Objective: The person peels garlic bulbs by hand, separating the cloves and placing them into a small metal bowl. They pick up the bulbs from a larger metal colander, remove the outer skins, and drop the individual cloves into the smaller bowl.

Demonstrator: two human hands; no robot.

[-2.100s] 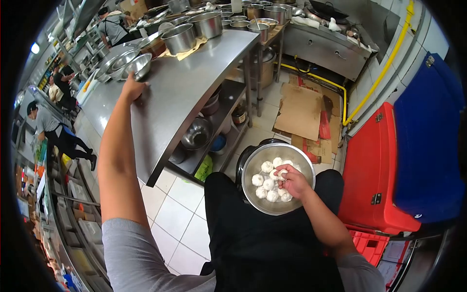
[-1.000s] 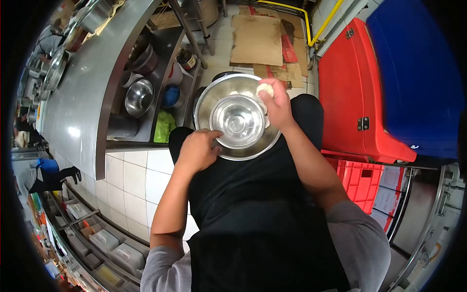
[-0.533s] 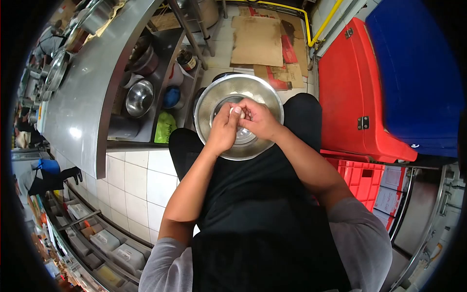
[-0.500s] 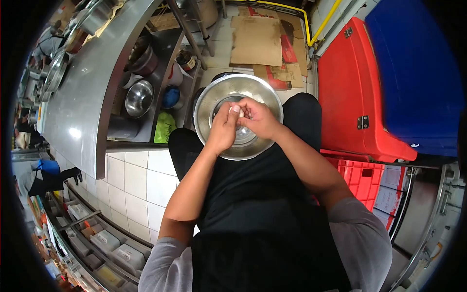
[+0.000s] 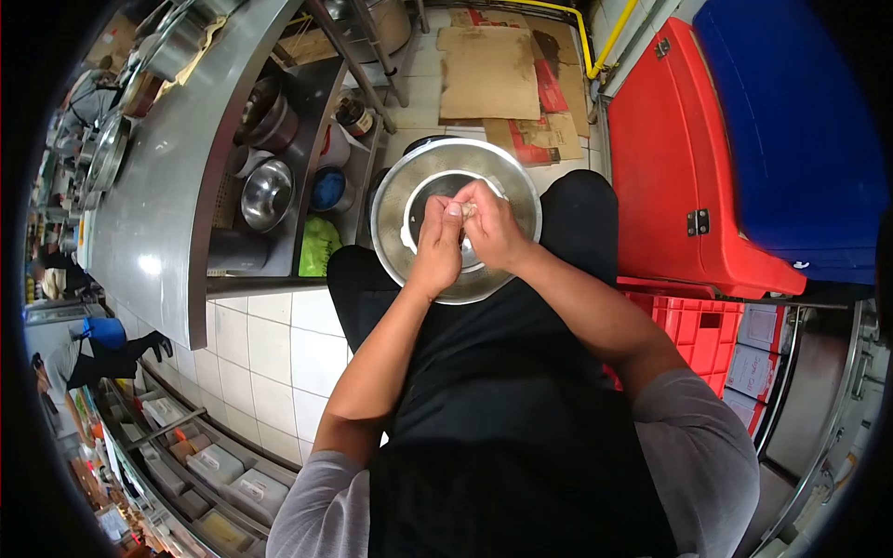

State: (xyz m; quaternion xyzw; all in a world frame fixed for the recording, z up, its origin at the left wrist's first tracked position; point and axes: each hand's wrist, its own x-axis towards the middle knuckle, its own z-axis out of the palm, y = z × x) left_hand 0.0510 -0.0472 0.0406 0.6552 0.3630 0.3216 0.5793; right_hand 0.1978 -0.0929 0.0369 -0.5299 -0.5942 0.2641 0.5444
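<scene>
Both hands are together over a large metal bowl [image 5: 394, 195] between my knees. My left hand [image 5: 438, 249] is closed, its thumb and fingers pinching a small pale piece that looks like a garlic clove [image 5: 468, 211]. From the other side, my right hand [image 5: 496, 234] grips the same clove between curled fingers. Under the hands, inside the bowl, a smaller round vessel with a white rim [image 5: 406, 226] shows; my hands cover much of what it holds.
Left stands a steel table [image 5: 153, 232] with shelves of pots, a small steel bowl [image 5: 267, 195] and a green bag [image 5: 318, 245]. Right are a red cooler box [image 5: 656, 158] and a red crate [image 5: 684, 339]. Cardboard [image 5: 488, 74] lies ahead. A person [image 5: 102, 358] is far left.
My hands stay over the bowl, with fingers shifted around the clove. The white rim inside the bowl shows more. The person at far left has moved further into view.
</scene>
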